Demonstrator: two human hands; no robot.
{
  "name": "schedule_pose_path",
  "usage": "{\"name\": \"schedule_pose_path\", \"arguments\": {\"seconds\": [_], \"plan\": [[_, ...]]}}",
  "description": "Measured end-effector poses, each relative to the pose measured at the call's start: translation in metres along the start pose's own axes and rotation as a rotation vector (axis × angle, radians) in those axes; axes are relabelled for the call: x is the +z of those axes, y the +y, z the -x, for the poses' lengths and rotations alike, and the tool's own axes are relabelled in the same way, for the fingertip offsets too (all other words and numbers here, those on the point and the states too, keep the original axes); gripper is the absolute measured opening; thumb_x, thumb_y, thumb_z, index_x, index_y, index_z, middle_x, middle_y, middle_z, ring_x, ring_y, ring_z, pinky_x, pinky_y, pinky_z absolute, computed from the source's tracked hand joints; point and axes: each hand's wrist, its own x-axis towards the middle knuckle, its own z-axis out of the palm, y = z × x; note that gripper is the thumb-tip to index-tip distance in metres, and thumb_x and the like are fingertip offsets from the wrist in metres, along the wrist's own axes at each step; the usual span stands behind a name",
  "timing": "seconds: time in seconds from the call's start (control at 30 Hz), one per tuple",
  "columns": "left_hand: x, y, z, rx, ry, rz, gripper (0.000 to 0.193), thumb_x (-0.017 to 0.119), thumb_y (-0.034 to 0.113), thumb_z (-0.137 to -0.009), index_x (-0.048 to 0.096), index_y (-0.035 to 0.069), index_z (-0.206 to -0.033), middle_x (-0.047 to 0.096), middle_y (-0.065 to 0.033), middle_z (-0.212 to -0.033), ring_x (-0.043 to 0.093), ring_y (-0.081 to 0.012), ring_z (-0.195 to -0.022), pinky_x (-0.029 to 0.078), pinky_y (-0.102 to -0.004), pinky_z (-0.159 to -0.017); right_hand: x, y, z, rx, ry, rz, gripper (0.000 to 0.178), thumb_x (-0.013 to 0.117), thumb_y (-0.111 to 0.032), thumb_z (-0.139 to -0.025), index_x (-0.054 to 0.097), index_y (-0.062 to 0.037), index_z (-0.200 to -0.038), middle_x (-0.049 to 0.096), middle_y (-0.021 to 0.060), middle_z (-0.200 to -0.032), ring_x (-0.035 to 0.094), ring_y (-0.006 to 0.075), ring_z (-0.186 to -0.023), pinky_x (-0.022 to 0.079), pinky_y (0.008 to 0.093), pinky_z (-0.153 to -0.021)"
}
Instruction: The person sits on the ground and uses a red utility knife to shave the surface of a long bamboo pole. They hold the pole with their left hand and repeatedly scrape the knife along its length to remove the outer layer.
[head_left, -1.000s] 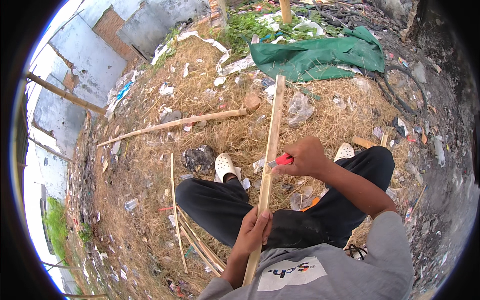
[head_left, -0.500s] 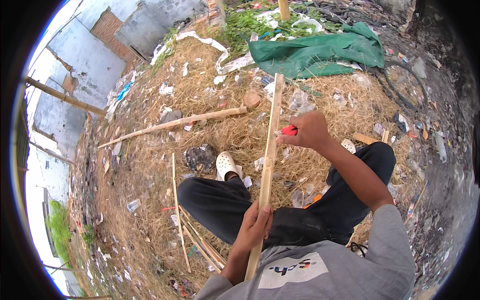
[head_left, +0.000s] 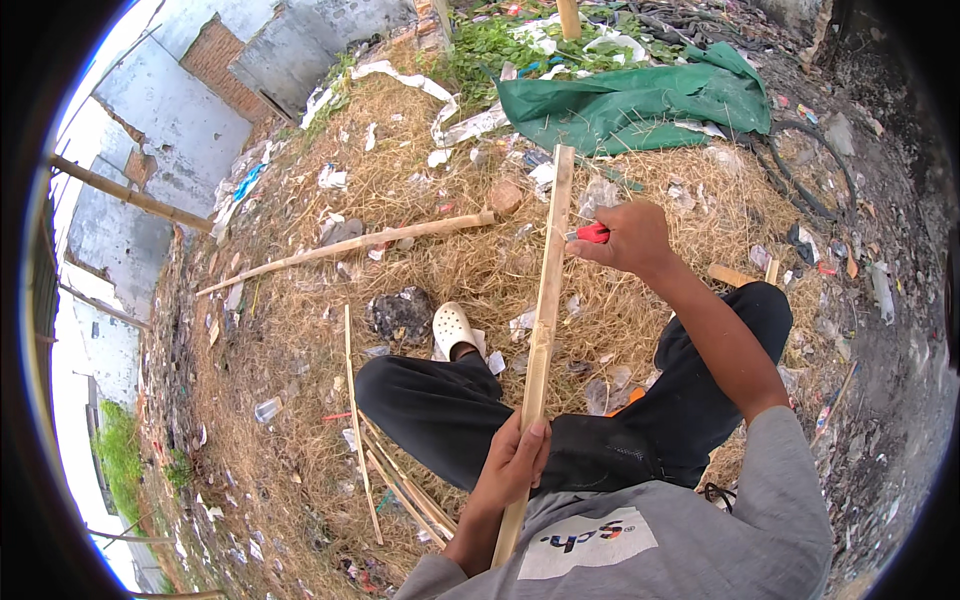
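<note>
A long, pale split-bamboo strip (head_left: 547,310) runs from my lap away across the dry grass. Wrapped round its near part is my left hand (head_left: 514,462), thumb along the top face. My right hand (head_left: 632,240) is closed on a red-handled utility knife (head_left: 594,233), held at the right edge of the strip's far half. The short blade end seems to touch the bamboo, though it is too small to be sure. Several thinner bamboo strips (head_left: 402,488) lie beside my left thigh, and another thin strip (head_left: 357,420) lies left of them.
A longer bamboo pole (head_left: 350,245) rests on the grass ahead to the left. Beyond are a crumpled green tarp (head_left: 640,105) and a black hose (head_left: 800,190). A dark stone-like lump (head_left: 400,316) sits near my left clog (head_left: 452,330). Scraps of litter dot the ground.
My right hand and the knife have moved a little farther away along the strip. The strip's far end has shifted slightly right, while my left hand keeps its grip.
</note>
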Motion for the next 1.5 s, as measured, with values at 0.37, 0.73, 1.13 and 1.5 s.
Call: {"name": "schedule_pose_path", "arguments": {"seconds": [0.37, 0.73, 1.13, 1.5], "plan": [[0.007, 0.0, 0.007, -0.009, 0.008, -0.058, 0.025, 0.04, 0.029, -0.105, 0.047, 0.007, -0.094, 0.044, 0.0027, -0.054, 0.037, -0.0038, -0.04, 0.032, -0.0193, -0.038, 0.01, 0.021, 0.0, 0.06, 0.04, 0.061, 0.066, 0.062, -0.076, -0.07, 0.059, -0.012, -0.052, 0.047, 0.0065, -0.042, 0.051, 0.0262, -0.038, 0.039, 0.0377, -0.039], [0.014, -0.006, 0.028, -0.117, -0.191, 0.037, 0.025, 0.041, 0.03, -0.104, 0.045, 0.008, -0.093, 0.043, 0.0052, -0.061, 0.037, -0.0016, -0.048, 0.033, -0.0188, -0.045, -0.004, 0.08, -0.017, 0.635, -0.035, 0.175, 0.071, 0.049, -0.076, -0.081, 0.064, -0.0098, -0.059, 0.058, 0.0107, -0.054, 0.06, 0.0273, -0.052, 0.047, 0.0398, -0.049], [-0.012, 0.0, 0.004, 0.093, 0.006, 0.212, 0.027, 0.037, 0.029, -0.105, 0.046, 0.005, -0.094, 0.039, 0.0014, -0.047, 0.032, -0.0075, -0.034, 0.028, -0.0216, -0.04, -0.03, -0.031, 0.026, 0.187, -0.194, -0.352, 0.07, 0.057, -0.071, -0.08, 0.051, -0.0047, -0.059, 0.042, 0.009, -0.047, 0.047, 0.0286, -0.044, 0.035, 0.0388, -0.046], [0.006, 0.002, -0.006, 0.047, -0.125, 0.36, 0.029, 0.034, 0.031, -0.106, 0.045, 0.006, -0.094, 0.039, 0.0013, -0.049, 0.032, -0.007, -0.037, 0.029, -0.022, -0.041, -0.019, -0.045, 0.026, 0.122, -0.097, -0.273, 0.066, 0.064, -0.072, -0.073, 0.056, -0.0092, -0.054, 0.047, 0.0087, -0.044, 0.05, 0.0284, -0.041, 0.037, 0.0382, -0.041]]}}
